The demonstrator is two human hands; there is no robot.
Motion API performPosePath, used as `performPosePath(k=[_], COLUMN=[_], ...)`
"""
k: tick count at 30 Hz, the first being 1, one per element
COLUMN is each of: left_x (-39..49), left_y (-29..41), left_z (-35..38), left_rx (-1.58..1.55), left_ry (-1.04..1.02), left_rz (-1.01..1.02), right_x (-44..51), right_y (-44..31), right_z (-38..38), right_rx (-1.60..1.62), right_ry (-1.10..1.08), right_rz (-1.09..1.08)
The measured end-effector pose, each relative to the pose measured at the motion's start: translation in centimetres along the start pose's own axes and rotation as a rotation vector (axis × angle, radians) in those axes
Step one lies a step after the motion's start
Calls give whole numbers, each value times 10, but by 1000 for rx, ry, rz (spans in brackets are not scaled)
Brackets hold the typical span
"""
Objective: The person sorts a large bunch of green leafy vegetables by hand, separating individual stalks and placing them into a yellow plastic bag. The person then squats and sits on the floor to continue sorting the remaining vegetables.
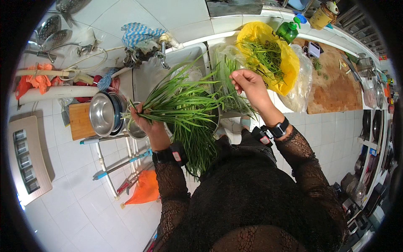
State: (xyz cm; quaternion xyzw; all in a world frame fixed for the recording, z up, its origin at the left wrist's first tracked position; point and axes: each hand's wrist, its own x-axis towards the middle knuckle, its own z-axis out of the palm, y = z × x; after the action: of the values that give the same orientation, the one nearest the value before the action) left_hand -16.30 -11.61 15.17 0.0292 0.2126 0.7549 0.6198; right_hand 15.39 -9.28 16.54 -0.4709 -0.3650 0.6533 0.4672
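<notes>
My left hand [145, 121] grips a bunch of garlic chives [179, 97] by the pale stem ends. The long green leaves fan out to the right over the sink [148, 75]. Below them, more chives [196, 141] hang down in front of my body over a round basin, mostly hidden. My right hand [250, 86] is raised beside the leaf tips, thumb and fingers drawn together, with nothing visible between them. Just behind it stand a clear plastic bag [220, 67] of green stalks and a yellow plastic bag [291, 66] holding loose chive leaves.
A faucet [162, 55] overhangs the sink. Metal bowls [101, 114] and a small wooden board [80, 121] are at the left. On the right counter, a large wooden cutting board [333, 91] carries a knife [352, 66] and scraps. A green pump bottle [287, 32] stands behind the yellow bag.
</notes>
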Motion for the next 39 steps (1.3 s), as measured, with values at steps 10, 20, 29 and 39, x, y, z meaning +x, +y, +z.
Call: performPosePath(k=[10,20,29,39], left_x=[15,18,20,23], left_y=[12,15,14,12], left_z=[-25,-33,-30,-28], left_rx=[13,-24,108,49], left_ry=[49,10,128,208], left_rz=[18,-32,68,96], right_x=[28,26,6,0], right_y=[-34,19,48,60], right_z=[-96,-63,-9,-9], right_rx=[57,-837,-845,-60], right_ry=[66,-216,-445,-348], right_rz=[-445,-445,-384,178])
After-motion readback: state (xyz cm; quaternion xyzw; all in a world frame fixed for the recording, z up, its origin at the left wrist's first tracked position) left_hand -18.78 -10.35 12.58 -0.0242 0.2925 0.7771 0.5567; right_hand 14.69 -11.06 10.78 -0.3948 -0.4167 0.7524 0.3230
